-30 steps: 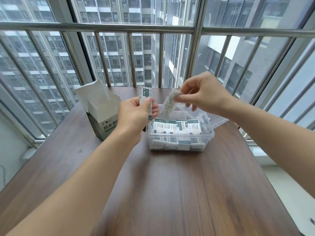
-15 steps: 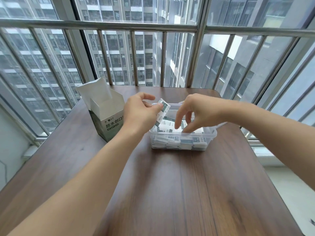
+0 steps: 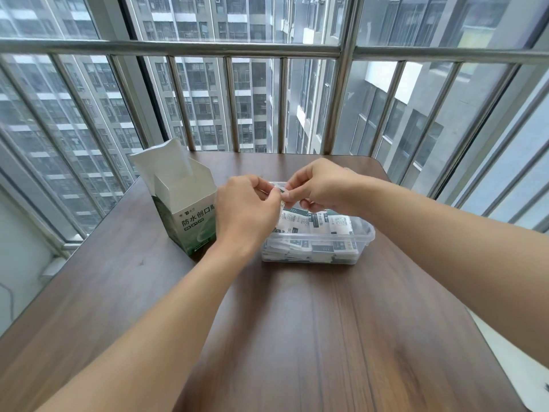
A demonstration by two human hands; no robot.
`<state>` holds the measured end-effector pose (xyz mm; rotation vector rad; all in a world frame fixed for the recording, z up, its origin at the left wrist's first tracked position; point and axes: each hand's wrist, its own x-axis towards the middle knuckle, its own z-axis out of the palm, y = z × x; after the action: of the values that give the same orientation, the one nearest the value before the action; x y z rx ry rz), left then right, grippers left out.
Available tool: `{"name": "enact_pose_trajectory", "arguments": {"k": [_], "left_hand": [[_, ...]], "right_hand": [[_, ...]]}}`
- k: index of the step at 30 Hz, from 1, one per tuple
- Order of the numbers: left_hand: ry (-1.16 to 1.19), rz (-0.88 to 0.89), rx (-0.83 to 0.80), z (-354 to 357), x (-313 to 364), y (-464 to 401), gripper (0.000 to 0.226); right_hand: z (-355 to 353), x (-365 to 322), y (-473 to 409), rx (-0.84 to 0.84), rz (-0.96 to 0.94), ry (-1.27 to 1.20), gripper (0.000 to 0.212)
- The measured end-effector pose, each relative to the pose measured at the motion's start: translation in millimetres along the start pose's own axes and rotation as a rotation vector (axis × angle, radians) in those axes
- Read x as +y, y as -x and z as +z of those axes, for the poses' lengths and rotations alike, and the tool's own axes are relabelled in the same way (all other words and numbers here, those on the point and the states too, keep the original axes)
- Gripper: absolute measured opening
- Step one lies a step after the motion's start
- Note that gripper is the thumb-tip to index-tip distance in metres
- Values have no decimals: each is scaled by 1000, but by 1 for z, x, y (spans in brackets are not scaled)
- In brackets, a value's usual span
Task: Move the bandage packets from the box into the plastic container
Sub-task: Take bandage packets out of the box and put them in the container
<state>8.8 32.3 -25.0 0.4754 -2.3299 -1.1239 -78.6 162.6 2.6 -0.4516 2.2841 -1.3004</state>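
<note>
A clear plastic container (image 3: 361, 248) on the wooden table holds several white-and-green bandage packets (image 3: 322, 223). Left of it stands the green-and-white box (image 3: 190, 215) with its top flaps open. My left hand (image 3: 246, 212) and my right hand (image 3: 320, 185) meet above the container's left rim. Both pinch one bandage packet (image 3: 280, 200) between their fingertips. Most of that packet is hidden by my fingers.
The brown wooden table (image 3: 297, 322) ends at a metal railing (image 3: 208, 47) and window glass at the back. A white surface (image 3: 511, 364) lies beyond the table's right edge. The clear lid (image 3: 368, 224) rests behind the container's right side.
My right hand has risen out of the container and come to the left hand. Both now pinch the packet that the left hand alone held.
</note>
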Motion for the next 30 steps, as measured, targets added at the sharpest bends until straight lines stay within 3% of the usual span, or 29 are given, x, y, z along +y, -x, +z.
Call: {"name": "enact_pose_trajectory", "arguments": {"k": [5,8,11,15,18,30], "left_hand": [[-213,252,-43,-7,-5,4,17],[-342,349,-118,-9,-7,4,17],[-456,358,-190,-11,-7,5,21],[-508,358,-218,-13,-4,4,24],[-552,352,-266,-15,-2,5,26],[-558,387,-408,-20,-8,5,45]], "right_hand": [[-11,-4,-4,-130,140,-32,12],[-12,-6,-5,-108,138,81,11],[-3,-3,-7,-88,76,134,11],[4,1,-4,16,-58,479,19],[7,2,-3,8,-47,619,31],[2,6,-5,-39,9,548,28]]}}
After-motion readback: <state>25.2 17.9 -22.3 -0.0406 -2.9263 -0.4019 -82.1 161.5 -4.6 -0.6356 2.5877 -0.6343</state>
